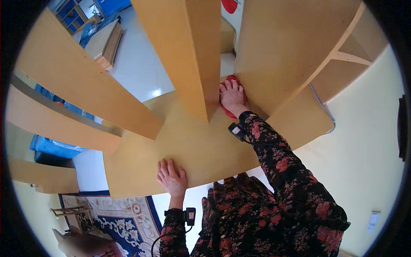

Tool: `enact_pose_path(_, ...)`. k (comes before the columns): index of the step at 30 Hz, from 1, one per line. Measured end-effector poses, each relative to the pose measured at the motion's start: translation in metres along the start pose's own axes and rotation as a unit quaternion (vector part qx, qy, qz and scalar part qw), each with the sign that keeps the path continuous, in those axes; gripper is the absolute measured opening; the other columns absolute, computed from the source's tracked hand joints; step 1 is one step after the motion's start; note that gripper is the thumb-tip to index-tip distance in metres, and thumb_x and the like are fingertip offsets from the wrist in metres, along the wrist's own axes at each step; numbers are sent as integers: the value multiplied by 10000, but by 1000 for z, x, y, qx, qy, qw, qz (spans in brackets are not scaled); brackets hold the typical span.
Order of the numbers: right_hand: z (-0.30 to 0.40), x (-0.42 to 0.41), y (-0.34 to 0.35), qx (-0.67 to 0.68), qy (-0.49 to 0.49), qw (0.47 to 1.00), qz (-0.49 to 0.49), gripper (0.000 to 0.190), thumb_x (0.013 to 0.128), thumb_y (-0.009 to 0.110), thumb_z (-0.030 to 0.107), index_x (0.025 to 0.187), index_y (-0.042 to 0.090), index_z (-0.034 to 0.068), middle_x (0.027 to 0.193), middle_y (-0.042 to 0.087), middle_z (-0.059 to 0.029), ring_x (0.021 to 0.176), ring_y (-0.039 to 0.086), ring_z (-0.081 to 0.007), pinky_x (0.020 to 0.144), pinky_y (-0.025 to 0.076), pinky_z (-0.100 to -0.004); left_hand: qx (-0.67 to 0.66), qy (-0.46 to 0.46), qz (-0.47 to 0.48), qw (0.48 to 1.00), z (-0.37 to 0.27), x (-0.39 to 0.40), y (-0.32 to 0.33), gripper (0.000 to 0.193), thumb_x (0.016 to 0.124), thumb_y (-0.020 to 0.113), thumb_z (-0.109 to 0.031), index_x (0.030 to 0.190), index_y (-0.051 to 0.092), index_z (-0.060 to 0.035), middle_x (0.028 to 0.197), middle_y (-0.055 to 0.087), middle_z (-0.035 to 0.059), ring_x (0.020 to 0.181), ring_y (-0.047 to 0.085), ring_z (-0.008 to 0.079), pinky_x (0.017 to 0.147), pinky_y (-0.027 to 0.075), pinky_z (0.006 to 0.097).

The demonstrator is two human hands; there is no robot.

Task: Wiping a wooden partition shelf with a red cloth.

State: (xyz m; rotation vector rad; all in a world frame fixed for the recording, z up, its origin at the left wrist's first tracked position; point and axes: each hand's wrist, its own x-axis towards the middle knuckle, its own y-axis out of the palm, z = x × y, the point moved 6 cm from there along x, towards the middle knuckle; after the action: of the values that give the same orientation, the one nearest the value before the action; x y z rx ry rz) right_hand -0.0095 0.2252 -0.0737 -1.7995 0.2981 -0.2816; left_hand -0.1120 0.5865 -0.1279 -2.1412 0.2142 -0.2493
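Note:
A red cloth (228, 111) lies on a light wooden board (199, 151), between a square wooden post (205, 64) and a broad upright wooden panel (289, 48). My right hand (232, 95) presses flat on the cloth, which shows around its fingers and under the wrist. Near the board's front edge, my left hand (172, 178) rests palm down on bare wood with its fingers spread a little and holds nothing. Small devices with cables are strapped to both wrists.
More wooden uprights (128, 106) rise from the board at the left. A cable (330, 115) runs along its right end by the pale wall (359, 144). Beyond are a low wooden piece (102, 41), a blue bundle (57, 146), a patterned rug (128, 218) and a blurred shape at the lower left.

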Motion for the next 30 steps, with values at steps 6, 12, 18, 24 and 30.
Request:
enact_pose_path(6,68,-96,-30,-33,-42,998,-24,364,825,569,280,1168,558,156,1302,456,-97,1227,346,-335,886,330,-528,-19,-8,-14,1000,42,-11,-24,389,812,574,-233,1154,555,-49,1276,486,189,1243,398,374,986,313,506)
enact_pose_path(12,78,-162,-72,141,-51,988,47,329,867,552,231,1183,547,138,1203,531,-110,1121,469,-313,874,412,-453,-21,7,-14,1000,66,-38,-58,386,816,569,-241,1149,559,-45,1281,484,182,1244,398,370,975,316,500)
enact_pose_path(18,42,-65,-200,561,82,796,-214,350,955,483,170,1277,469,33,1059,608,-65,889,597,-209,811,490,-358,-43,26,-34,998,69,-58,-78,378,801,576,-240,1126,580,-46,1253,496,191,1234,393,384,962,310,517)
enact_pose_path(24,135,1,-275,849,28,527,22,391,965,458,324,1221,528,36,1049,624,-84,884,612,-168,763,509,-329,-39,11,-42,998,78,-71,-91,376,797,575,-244,1119,583,-50,1248,500,186,1231,393,386,970,304,524)
enact_pose_path(30,114,-69,-98,715,228,636,178,349,964,398,380,1036,573,88,868,644,-51,748,615,-184,649,517,-340,-37,9,-15,999,84,-74,-95,404,795,565,-242,1151,559,-51,1264,483,190,1243,376,389,985,295,529)
